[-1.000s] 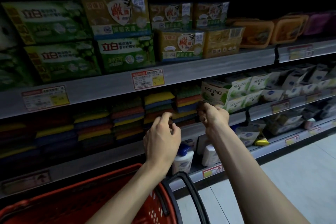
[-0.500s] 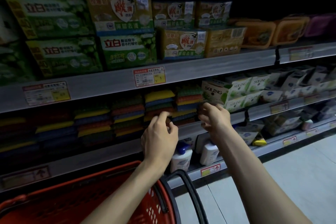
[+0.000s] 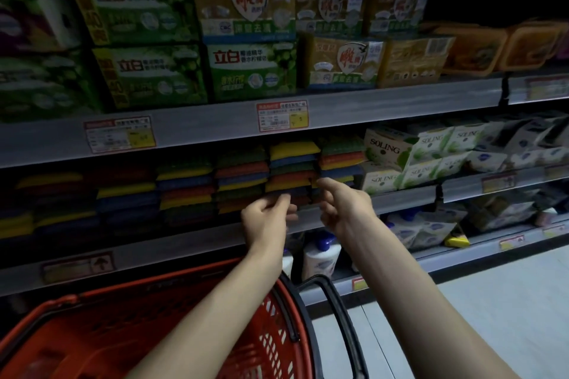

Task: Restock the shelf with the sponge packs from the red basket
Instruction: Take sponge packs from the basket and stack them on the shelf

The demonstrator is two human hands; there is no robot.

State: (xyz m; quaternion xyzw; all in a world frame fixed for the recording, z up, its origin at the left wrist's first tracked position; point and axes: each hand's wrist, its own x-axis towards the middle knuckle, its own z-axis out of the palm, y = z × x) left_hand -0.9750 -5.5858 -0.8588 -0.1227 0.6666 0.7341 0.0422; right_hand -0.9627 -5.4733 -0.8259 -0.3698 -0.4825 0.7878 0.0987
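Note:
Stacks of sponge packs (image 3: 292, 163) in yellow, blue, green and red fill the dim middle shelf (image 3: 184, 240). My left hand (image 3: 266, 220) hovers in front of the lower packs of one stack, fingers loosely curled, with nothing visibly held. Just to its right, my right hand (image 3: 346, 206) has its index finger stretched out toward the neighbouring stack, the other fingers relaxed and empty. The red basket (image 3: 184, 281) sits low at the left under my left forearm; its inside is dark and I make out no packs in it.
Green and gold detergent boxes (image 3: 246, 31) line the top shelf. White Soling boxes (image 3: 409, 157) stand right of the sponges. White bottles with blue caps (image 3: 320, 257) stand on the low shelf. The basket's black handle (image 3: 341, 320) rises by my right forearm. Pale floor lies at right.
Both hands have drawn back slightly from the shelf and come closer together. My right hand has left the right-hand stack's edge and its index finger now points out.

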